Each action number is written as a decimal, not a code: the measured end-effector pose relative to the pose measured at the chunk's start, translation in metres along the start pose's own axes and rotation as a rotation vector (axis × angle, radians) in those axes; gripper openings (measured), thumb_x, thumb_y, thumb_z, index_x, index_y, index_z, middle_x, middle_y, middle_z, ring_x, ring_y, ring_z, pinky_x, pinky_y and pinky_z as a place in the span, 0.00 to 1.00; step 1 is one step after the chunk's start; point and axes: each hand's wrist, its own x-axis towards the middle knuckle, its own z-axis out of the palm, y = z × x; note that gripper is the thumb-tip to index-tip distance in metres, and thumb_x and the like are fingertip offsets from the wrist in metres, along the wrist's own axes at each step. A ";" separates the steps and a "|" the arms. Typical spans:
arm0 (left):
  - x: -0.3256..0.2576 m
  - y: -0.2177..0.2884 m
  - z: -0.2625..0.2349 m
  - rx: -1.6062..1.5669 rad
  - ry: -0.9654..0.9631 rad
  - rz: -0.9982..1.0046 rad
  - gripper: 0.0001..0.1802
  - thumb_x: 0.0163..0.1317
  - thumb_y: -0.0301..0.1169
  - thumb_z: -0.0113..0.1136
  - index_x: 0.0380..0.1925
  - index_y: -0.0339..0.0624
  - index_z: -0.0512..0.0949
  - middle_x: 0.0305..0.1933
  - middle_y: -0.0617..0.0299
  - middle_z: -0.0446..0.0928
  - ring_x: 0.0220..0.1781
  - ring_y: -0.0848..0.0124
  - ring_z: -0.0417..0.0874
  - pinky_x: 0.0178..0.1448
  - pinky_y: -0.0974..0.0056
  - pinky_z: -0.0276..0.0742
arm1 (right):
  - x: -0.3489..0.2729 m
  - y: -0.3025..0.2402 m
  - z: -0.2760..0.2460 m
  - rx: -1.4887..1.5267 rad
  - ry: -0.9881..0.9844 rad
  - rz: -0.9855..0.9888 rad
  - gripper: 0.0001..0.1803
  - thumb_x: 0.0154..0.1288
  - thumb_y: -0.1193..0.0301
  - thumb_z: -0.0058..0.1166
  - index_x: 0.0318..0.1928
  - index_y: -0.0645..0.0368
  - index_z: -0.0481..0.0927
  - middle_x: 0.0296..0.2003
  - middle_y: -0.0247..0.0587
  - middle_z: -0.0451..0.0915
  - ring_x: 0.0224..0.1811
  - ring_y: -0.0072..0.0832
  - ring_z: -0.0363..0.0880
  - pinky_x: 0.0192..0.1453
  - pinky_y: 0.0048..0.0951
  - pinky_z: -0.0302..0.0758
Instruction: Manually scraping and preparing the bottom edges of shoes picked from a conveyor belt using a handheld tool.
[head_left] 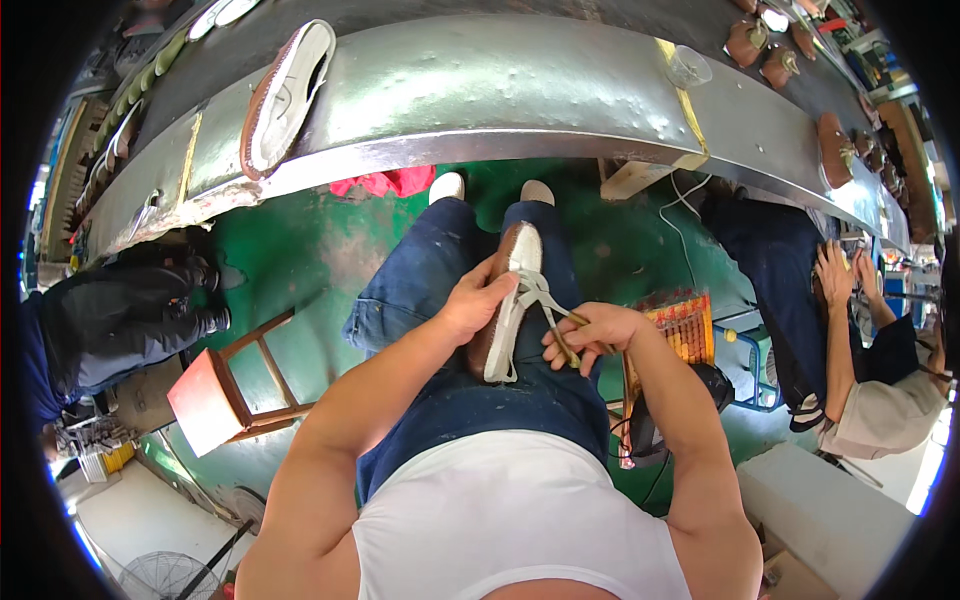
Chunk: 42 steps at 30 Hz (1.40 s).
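On the lap, head view: a shoe [506, 305] lies lengthwise across the right thigh, toe pointing away toward the metal bench [480, 95]. Brown upper, thick white sole turned partly toward the camera, pale lace or strap [538, 293] looped loose over the side.

Left hand [475, 300] clamps the shoe near its middle, fingers curled over the upper, pinning it against the blue trousers [440, 270]. Right hand [592, 335] is closed around a slim brown-handled tool [566, 345], its tip at the lace by the shoe's edge; exact tool type too small to tell.

Step in hand, as judged: working the lace or edge stitching along the shoe's side, about midway down its length. Next move likely calls for a steady hold from the left hand while the right draws or pokes the tool with fine control, keeping the lace taut and clear of the fingers.

Nearby: another sole-up shoe [285, 95] rests on the bench; a red stool [215, 400] stands left on the green floor [320, 250]. A co-worker's hands [835, 275] are busy far right.
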 end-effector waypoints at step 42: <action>0.018 0.034 -0.024 0.211 -0.189 -0.388 0.30 0.65 0.40 0.62 0.66 0.48 0.67 0.56 0.57 0.78 0.54 0.63 0.81 0.51 0.51 0.81 | 0.000 -0.009 0.087 -1.635 0.618 -0.208 0.25 0.66 0.71 0.54 0.60 0.76 0.70 0.45 0.57 0.79 0.51 0.51 0.79 0.51 0.45 0.79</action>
